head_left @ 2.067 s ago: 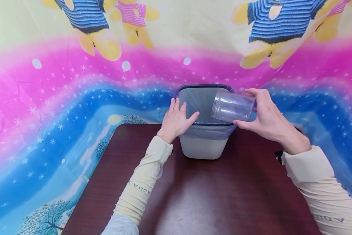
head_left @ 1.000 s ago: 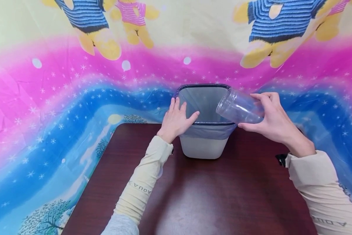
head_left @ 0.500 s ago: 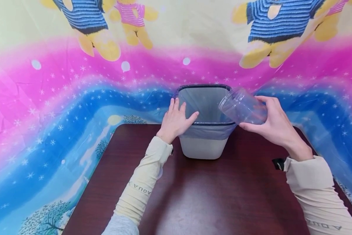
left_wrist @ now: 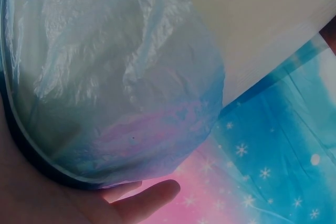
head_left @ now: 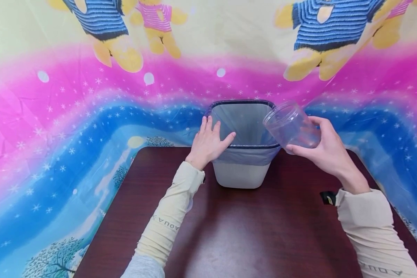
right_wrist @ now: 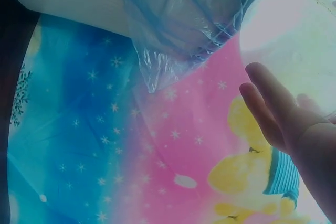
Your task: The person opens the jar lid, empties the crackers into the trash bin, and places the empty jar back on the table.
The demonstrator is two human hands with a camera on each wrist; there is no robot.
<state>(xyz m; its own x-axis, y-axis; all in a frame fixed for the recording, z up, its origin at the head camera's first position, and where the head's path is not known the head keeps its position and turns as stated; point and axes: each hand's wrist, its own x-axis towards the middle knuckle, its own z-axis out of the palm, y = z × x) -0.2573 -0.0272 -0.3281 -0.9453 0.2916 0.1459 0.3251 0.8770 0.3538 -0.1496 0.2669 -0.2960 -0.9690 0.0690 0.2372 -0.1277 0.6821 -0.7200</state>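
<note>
A clear plastic jar [head_left: 291, 125] without a lid is in my right hand [head_left: 328, 148]; thumb and fingers grip it round its base end. It leans with its mouth up and to the left, at the right rim of a whitish trash bin [head_left: 242, 175]. Nothing shows inside the jar. A thin translucent bag lines the bin and is folded over its dark rim [head_left: 253, 146]. My left hand [head_left: 210, 143] rests on the bin's left rim with fingers spread. In the right wrist view the jar [right_wrist: 286, 40] looks washed out by glare, fingers [right_wrist: 270, 90] along its side.
The bin stands at the back of a dark reddish-brown table [head_left: 250, 231]. Behind and beside the table hangs a cloth [head_left: 180, 85] printed with bears and snowflakes. In the left wrist view the bag's outer fold [left_wrist: 121, 77] hangs loosely down the bin's side.
The jar has drawn back rightward from over the bin's opening, and its mouth has turned from nearly level to tilted upward. My left hand and the bin have stayed put.
</note>
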